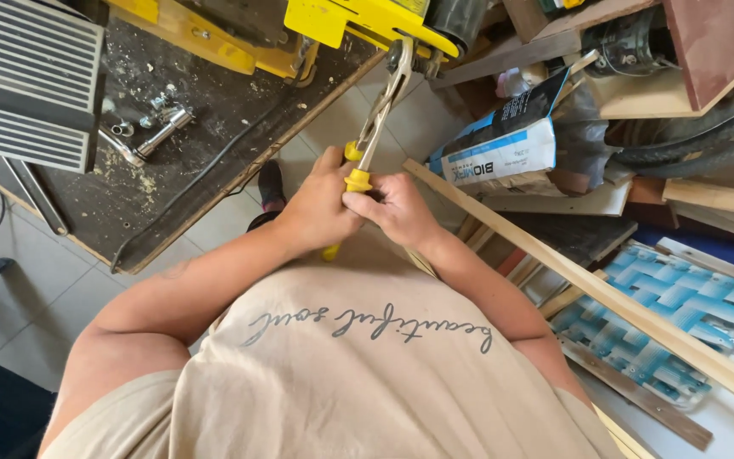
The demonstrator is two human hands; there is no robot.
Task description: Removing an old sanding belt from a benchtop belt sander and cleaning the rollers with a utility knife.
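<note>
Seen from the head camera, a person in a beige T-shirt [358, 382] gripped a pair of yellow-handled pliers [373, 140] with both hands at the centre of the frame. The left hand [320, 208] was closed around the lower yellow handle, its fingers curled tight, while the right hand [397, 208] was wrapped shut over the upper handle grip just beside it, the two hands touching. The pliers ran up and to the right, their metal jaws meeting a part of a yellow machine [358, 21] at the top centre of the frame. That machine sat on a dark, dusty workbench [180, 153] in the upper left, where loose metal bolts [150, 132] lay among wood chips. A long wooden strip [588, 285] crossed the right half of the frame diagonally, with a grey sack [511, 144] of material above it and a blue-and-white woven panel [673, 314] at the lower right.
</note>
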